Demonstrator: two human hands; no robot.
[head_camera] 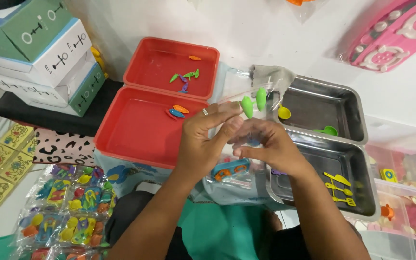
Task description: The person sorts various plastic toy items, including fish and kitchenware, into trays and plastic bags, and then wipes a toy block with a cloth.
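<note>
Above the steel trays (347,103), left hand (203,142) and right hand (270,147) pinch a clear bag (246,94), its green pieces (253,102) half-blurred behind plastic.

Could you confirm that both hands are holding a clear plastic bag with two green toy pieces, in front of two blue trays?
Not quite: the head view shows the two trays are red, not blue. Both hands, left and right, do hold the clear plastic bag with two green toy pieces.

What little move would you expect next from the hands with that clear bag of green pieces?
Probably easing the green pieces deeper into the clear bag: both hands, left hand and right hand, pinch the bag, and the pieces sit near its top.
</note>
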